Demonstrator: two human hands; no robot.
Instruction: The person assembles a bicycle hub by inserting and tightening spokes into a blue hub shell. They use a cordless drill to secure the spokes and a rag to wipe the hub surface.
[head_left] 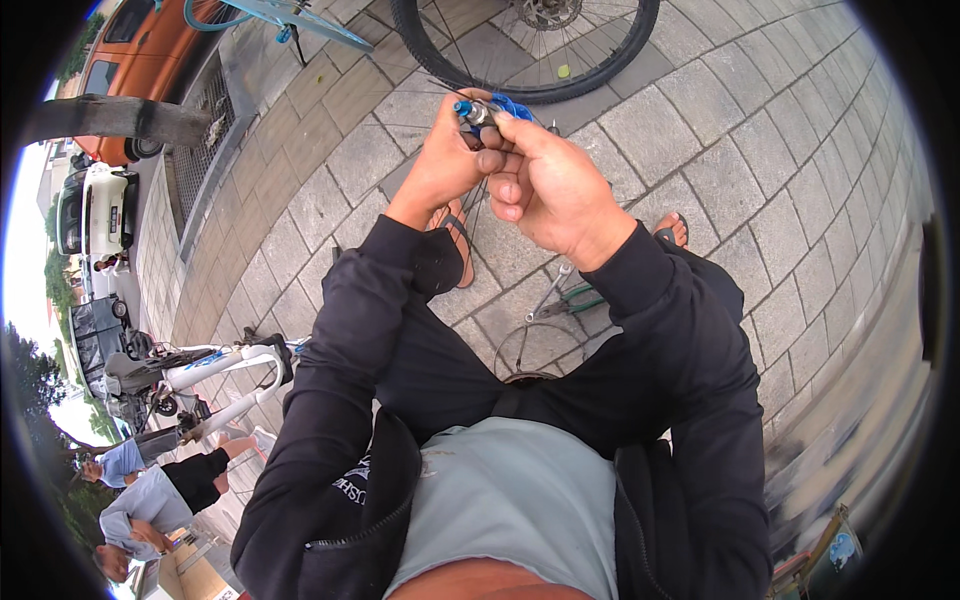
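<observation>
A blue-and-silver cylindrical part [474, 112] is held between both hands, its long axis lying roughly crosswise (blue end leftward). It is partly enclosed by the curled left hand [446, 158] and pinched by the right hand [556, 182], fingers folded. A bicycle wheel [548, 12] is situated beyond.

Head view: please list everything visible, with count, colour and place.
Held part: one, blue and silver, top centre
Wheel: one, black, top
Bicycle frame: one, pale blue, top left
Cars: at least two, orange and white, left
Trunk: one, brown, left
Two-wheeler: one, white, left
People: at least two, blue and grey tops, lower left
Wrench: one, silver, centre
Tool: one, green, beside wrench
Paving: one, grey, underfoot
Left grip and right grip: two, black sleeves, on held part
</observation>
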